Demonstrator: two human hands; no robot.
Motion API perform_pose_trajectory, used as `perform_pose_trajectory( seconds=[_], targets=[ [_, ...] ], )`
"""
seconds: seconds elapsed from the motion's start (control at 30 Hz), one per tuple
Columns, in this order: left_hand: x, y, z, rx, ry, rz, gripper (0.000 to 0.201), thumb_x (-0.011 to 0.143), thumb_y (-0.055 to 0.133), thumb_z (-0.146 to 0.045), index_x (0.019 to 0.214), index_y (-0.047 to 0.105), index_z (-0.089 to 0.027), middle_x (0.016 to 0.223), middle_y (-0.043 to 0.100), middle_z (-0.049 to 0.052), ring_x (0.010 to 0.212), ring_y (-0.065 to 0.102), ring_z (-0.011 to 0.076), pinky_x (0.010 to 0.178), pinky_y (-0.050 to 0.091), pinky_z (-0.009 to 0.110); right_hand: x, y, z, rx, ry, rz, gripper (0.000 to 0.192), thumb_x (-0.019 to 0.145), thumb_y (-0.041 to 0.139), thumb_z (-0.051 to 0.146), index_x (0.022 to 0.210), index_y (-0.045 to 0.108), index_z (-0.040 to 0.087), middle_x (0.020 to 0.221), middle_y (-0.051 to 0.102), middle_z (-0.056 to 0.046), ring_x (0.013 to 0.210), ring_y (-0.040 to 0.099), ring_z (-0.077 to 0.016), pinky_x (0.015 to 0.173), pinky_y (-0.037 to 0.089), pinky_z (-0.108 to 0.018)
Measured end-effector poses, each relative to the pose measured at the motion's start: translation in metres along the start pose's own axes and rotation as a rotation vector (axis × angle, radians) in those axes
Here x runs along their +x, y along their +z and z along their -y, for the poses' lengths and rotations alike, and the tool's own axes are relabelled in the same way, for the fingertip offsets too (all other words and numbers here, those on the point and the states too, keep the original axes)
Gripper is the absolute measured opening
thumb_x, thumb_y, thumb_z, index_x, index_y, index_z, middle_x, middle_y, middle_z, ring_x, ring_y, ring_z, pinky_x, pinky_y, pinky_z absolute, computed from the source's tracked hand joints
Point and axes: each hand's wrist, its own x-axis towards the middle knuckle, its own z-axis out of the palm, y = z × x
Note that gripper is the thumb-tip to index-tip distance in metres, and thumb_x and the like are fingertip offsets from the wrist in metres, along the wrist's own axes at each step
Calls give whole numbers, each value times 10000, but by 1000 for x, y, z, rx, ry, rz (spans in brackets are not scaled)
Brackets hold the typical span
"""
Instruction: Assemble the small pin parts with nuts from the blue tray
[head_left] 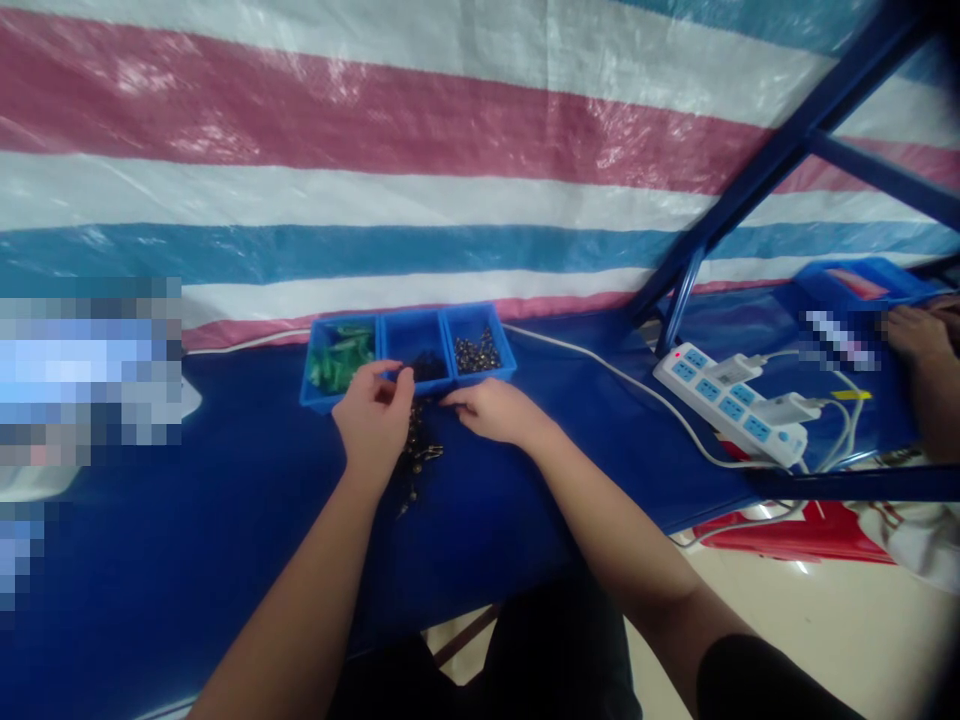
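Just beyond both hands, a blue tray (pixel 322 395) holds green pieces (pixel 341 358), dark bits (pixel 427 366), metal beads (pixel 477 352).

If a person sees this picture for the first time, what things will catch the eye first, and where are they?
First comes the striped sheet in red, white and blue, which fills the whole background. Below it, on the blue table, stands a blue tray with three compartments; the left hand and the right hand work just in front of it, over a string of small dark beads. A white power strip lies to the right.
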Motion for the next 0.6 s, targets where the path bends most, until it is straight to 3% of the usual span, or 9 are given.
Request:
perform_pose_trajectory(
  seconds=[0.1,0.27,0.47,0.6],
  targets=[
    [0,0,1,-11,-3,-36,287,877,676,-446,1035,721,-210,625,627,-41,571,585,115,662,472,261,1,3,-2,-52,23,25,367,954,507,172,1221,741,261,1138,772,-44,998,713,-219,859,491,-314],
    [-1,1,0,-78,21,-166,317,887,682,-443,1080,715,-193,638,615,-35,579,574,105,663,472,251,0,1,-3,-78,69,29,253,983,530,231,1108,749,246,1072,773,-39,939,697,-196,774,455,-276],
    [3,-2,1,16,9,-38,355,879,681,-470,1125,750,-223,619,618,-35,577,590,126,685,483,283,-2,0,-2,-118,64,50,240,1019,479,273,1091,701,218,988,760,-58,838,679,-195,695,392,-276],
    [3,-2,3,18,67,-78,291,925,608,-407,1075,754,-205,656,628,-21,596,590,123,672,472,269,-3,-1,-2,-109,48,27,268,1027,447,270,1155,679,229,1035,763,-50,877,691,-200,729,413,-283]
  ],
)
